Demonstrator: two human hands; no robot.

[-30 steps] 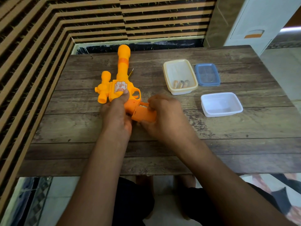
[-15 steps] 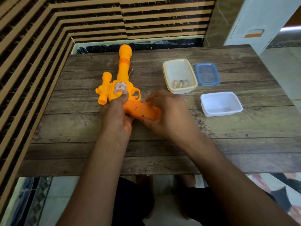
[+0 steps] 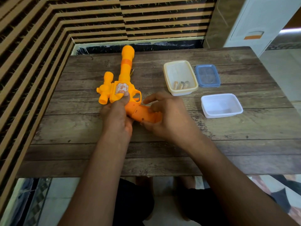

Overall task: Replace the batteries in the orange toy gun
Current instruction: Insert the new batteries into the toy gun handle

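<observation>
Working the grip (image 3: 143,114) open, we judge: left hand (image 3: 116,118) clamps the orange toy gun (image 3: 125,74) on the desk (image 3: 81,128), right hand (image 3: 167,121) curls round the grip; next needs a steady pull.

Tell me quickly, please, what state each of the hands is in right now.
Left hand: grips the orange toy gun, thumb on its body.
Right hand: holds the gun's handle, fingers curled.

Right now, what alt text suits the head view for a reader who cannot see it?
Two hands hold an orange toy gun on a wooden table, the left hand on its body, the right hand around its grip. To the right sit a cream tub with what look like batteries, a blue lid and a white tub.
</observation>
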